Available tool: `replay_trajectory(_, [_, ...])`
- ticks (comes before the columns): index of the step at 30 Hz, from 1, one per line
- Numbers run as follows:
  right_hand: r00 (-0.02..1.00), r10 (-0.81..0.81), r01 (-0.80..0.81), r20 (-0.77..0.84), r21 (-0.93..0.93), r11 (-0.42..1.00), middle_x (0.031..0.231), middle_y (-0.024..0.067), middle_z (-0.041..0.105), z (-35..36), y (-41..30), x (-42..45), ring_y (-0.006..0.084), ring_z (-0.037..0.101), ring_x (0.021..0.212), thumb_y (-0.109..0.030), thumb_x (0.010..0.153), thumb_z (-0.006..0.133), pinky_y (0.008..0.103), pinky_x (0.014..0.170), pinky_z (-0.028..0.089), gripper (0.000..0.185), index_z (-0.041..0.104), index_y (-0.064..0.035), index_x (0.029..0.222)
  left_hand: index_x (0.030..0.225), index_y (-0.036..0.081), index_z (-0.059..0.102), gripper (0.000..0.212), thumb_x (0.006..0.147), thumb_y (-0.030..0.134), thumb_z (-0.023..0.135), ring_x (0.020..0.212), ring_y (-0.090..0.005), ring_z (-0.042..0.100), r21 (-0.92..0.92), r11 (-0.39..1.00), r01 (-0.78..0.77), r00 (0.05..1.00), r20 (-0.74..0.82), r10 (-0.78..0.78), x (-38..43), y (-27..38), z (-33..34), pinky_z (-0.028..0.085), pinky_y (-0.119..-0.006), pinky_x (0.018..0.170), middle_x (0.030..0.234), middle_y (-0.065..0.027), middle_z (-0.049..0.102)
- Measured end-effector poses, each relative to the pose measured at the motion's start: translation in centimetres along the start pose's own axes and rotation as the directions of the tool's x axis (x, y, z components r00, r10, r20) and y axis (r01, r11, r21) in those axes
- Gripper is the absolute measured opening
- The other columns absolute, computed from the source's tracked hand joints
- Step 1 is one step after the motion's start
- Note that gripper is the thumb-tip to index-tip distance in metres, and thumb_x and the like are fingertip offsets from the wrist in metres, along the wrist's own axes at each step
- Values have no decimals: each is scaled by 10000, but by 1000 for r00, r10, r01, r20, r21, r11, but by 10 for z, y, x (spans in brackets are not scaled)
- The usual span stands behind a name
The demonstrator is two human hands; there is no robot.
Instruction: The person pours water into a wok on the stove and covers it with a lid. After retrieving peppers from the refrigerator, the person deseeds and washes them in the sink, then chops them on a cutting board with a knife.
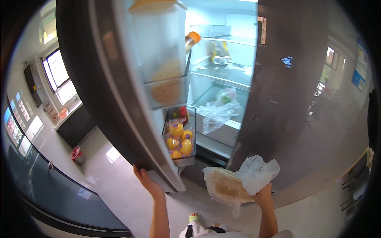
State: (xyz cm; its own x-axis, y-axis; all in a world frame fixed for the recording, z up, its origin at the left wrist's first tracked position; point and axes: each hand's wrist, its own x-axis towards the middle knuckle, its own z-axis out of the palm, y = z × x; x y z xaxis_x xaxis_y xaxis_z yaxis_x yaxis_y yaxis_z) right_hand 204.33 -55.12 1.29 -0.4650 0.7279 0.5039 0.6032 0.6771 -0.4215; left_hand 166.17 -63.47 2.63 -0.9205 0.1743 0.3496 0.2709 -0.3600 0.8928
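Observation:
My left hand (148, 182) rests with spread fingers against the lower edge of the refrigerator's left door (119, 98), which stands ajar. In my right hand (263, 193) are plastic bags (230, 186) with something flat and tan inside; the bags partly hide my fingers. Yellow wrapped items (180, 139) and a red container (184, 114) sit in the lower door bin. Above them the door holds a bottle with an orange cap (193, 38) and a large clear container with a yellow lid (157, 38). A clear plastic bag with something green (224, 101) lies on a lower shelf inside.
The closed right refrigerator door (285, 119) has a lit display. At the left are a dark glossy panel (59, 181), a small bin with a red liner (78, 156) and a counter (68, 114) under a window. My feet stand on the pale floor.

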Motion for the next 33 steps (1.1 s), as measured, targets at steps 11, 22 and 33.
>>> replay_trajectory(11, [949, 141, -195, -281, -173, 965, 1130, 130, 650, -96, 42, -106, 342, 617, 1027, -232, 673, 751, 426, 803, 508, 460, 654, -112, 1107, 1474, -67, 46, 802, 950, 339, 498, 1437, -393, 67, 81, 913, -401, 824, 466, 321, -177, 10, 216, 73, -465, 1153, 1548, -260, 16])
replay_trajectory(22, [981, 113, -120, -159, -35, 992, 1117, 126, 656, -67, 37, -86, 351, 615, 1027, -129, 691, 723, 415, 832, 505, 406, 664, -124, 1092, 1486, 16, 173, 641, 990, 271, 489, 1341, -289, 378, -13, 960, 280, 441, 890, -117, -121, 17, 177, 288, -403, 1108, 1466, -192, 359])
replay_trajectory(33, [995, 39, -92, 94, 663, 743, 1139, 110, 625, 181, -164, 50, 217, 576, 1064, 1, 737, 693, 357, 939, 426, 414, 618, -5, 1144, 1165, -7, 604, 299, 973, 195, 496, 950, -174, 637, 253, 937, 242, 873, 364, -324, 57, -6, -222, 479, -316, 858, 948, -98, 700])
